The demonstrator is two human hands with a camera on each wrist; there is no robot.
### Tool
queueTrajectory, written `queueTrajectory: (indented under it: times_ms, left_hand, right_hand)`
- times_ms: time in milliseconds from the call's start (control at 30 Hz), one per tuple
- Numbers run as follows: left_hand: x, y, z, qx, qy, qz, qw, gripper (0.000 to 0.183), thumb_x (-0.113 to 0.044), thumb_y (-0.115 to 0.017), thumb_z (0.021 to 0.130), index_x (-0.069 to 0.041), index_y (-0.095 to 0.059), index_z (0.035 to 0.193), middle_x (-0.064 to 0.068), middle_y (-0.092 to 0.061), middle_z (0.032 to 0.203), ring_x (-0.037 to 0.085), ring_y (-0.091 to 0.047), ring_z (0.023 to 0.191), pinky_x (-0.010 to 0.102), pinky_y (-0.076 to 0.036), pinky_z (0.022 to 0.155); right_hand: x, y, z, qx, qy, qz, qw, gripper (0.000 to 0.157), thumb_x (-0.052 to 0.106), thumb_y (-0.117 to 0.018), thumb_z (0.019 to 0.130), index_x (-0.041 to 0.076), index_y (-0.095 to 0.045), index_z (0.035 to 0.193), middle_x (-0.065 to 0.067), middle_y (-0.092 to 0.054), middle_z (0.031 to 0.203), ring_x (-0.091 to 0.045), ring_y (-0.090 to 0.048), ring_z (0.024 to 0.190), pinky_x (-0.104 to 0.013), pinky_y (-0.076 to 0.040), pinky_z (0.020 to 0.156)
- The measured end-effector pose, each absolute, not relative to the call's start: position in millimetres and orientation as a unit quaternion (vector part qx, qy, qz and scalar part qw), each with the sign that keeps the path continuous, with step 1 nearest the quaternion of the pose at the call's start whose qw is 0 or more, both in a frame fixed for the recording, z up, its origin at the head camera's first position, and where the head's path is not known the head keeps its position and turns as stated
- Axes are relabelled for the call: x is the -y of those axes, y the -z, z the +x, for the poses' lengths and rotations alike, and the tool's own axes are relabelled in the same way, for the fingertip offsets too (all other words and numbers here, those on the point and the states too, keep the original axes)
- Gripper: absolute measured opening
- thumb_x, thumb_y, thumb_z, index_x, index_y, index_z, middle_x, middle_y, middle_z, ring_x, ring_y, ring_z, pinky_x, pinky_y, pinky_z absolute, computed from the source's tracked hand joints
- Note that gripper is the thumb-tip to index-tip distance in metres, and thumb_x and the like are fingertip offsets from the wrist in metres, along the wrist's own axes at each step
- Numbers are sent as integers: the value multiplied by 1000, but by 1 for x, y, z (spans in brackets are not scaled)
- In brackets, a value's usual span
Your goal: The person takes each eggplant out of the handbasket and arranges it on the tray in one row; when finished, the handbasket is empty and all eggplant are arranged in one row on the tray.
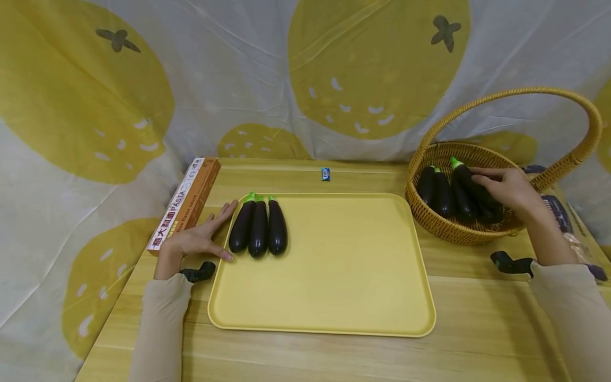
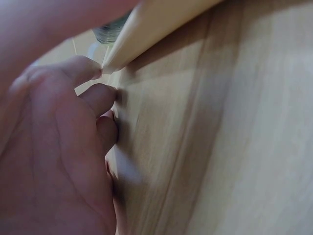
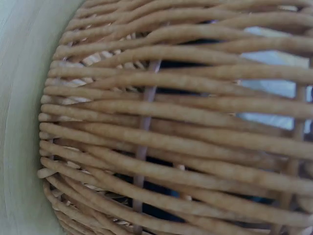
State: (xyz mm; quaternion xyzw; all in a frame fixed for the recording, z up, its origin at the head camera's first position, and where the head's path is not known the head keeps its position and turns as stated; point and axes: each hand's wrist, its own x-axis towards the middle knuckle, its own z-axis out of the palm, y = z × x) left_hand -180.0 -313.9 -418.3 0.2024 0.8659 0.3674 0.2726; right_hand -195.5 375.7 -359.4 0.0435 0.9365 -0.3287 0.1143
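A right hand [image 1: 513, 192] reaches into a wicker basket [image 1: 451, 233] and grips a dark eggplant [image 1: 469, 179] with a green stem. Several more eggplants [image 1: 443, 197] lie under and beside it. The basket's woven wall [image 3: 171, 107] fills the right wrist view, so that hand is hidden there. At the left edge of a yellow tray [image 1: 348, 270], the left hand [image 1: 200, 237] rests with fingers spread. In the left wrist view a fingertip of the left hand [image 2: 58, 132] touches the tray rim [image 2: 151, 32]. Three eggplants [image 1: 258, 231] lie side by side on the tray's left part.
An orange and white pasta box [image 1: 183, 204] lies left of the tray. Behind the tray is a small blue packet [image 1: 325, 174]. The basket's tall handle [image 1: 515, 93] arches over the eggplants. Partly hidden bags [image 1: 556, 212] lie right of the basket, and a lemon-print cloth [image 1: 248, 69] hangs behind.
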Motion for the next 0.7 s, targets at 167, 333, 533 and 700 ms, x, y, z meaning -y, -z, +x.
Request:
queueTrajectory:
  times_ms: [167, 333, 533, 700]
  left_hand:
    - [314, 418, -180, -867, -364, 205, 272, 137, -25, -92, 77, -20, 11, 167, 21, 25, 170, 58, 28, 149, 81, 11, 115]
    - [314, 418, -181, -869, -361, 202, 273, 138, -26, -92, 77, -21, 12, 167, 20, 24, 170, 61, 26, 148, 82, 9, 114]
    - [314, 418, -181, -870, -357, 198, 276, 138, -28, -93, 77, -21, 11, 167, 20, 24, 170, 63, 26, 147, 83, 7, 113]
    - [314, 418, -181, -872, -354, 199, 275, 138, -28, -93, 76, -21, 11, 167, 21, 24, 170, 63, 25, 147, 83, 8, 114]
  right_hand:
    - [-373, 358, -193, -931, 342, 41, 122, 61, 40, -31, 112, 5, -32, 162, -36, -54, 128, -9, -26, 49, -36, -35, 50]
    - [-373, 356, -192, -931, 339, 30, 129, 63, 42, -39, 111, 5, -32, 162, -38, -37, 156, -16, -45, 70, -34, -39, 59]
    - [-372, 355, -190, -925, 345, 44, 154, 81, 59, -46, 105, 8, -27, 164, -35, -17, 167, -51, -40, 130, -51, -41, 88]
    - [-370, 354, -189, -920, 356, 54, 156, 81, 60, -47, 104, 8, -27, 163, -33, -13, 169, -61, -28, 141, -62, -37, 98]
